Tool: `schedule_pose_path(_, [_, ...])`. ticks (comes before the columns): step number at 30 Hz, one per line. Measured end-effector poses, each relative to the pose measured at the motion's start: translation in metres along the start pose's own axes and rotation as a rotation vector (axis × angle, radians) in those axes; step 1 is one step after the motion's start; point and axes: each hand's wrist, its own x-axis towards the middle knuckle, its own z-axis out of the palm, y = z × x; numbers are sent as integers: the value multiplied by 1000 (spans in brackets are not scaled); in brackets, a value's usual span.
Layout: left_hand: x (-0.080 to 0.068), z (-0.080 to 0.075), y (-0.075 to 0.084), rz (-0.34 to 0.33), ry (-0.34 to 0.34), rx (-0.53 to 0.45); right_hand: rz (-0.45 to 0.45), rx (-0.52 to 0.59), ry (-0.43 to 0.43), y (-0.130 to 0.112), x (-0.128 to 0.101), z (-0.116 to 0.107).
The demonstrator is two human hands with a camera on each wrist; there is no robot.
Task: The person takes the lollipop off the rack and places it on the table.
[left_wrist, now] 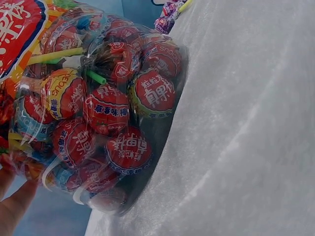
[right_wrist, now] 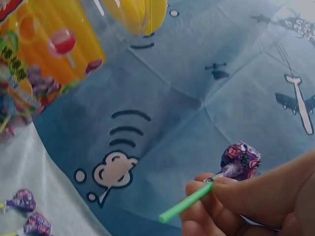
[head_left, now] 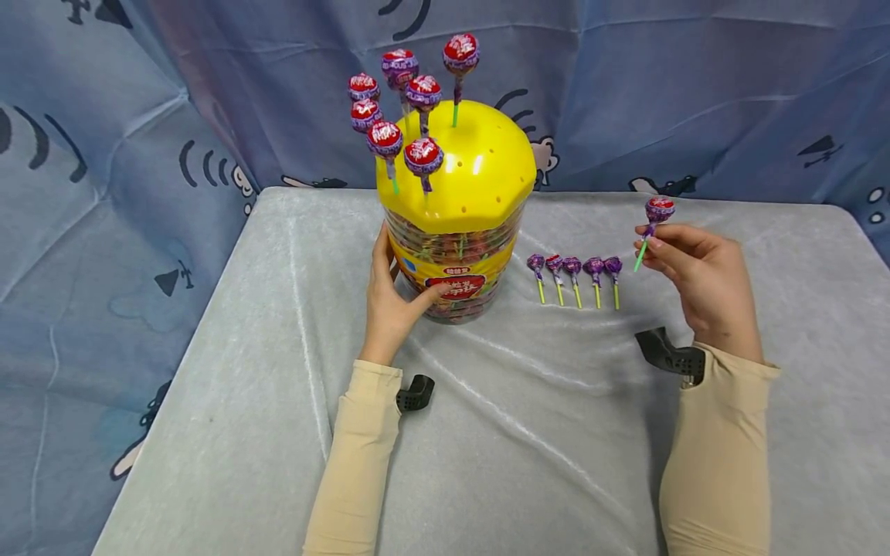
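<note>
A clear tub (head_left: 455, 262) full of wrapped lollipops (left_wrist: 106, 110) stands on the grey table (head_left: 278, 324) under a yellow domed lid (head_left: 480, 166) with holes. Several lollipops (head_left: 403, 100) stand upright in the lid. My left hand (head_left: 392, 297) holds the tub's left side, thumb across its front. My right hand (head_left: 695, 270) pinches a purple lollipop (head_left: 657, 210) (right_wrist: 240, 160) by its green stick (right_wrist: 184, 204), raised right of the tub. Several purple lollipops (head_left: 575, 270) lie in a row on the table between the tub and that hand.
A blue printed cloth (head_left: 695, 93) hangs behind and to the left of the table. Black wrist mounts (head_left: 667, 355) show at both sleeves. The table's left edge (head_left: 181, 363) drops off beside my left arm.
</note>
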Motion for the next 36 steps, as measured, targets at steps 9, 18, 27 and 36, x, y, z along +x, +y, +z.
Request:
schedule_pose_path(9, [0,0,1,6,1,-4,69,-31,-2,9,5,-16])
schedule_pose_path(18, [1,0,1,1,3,-11,153,-79,-30,13,7,-31])
schedule_pose_path(27, [0,1,1,2,5,-18,309,-116,-27,30,13,-52])
schedule_pose_path(36, [0,1,0,-4,2,-25,400,-216,2,51,18,-65])
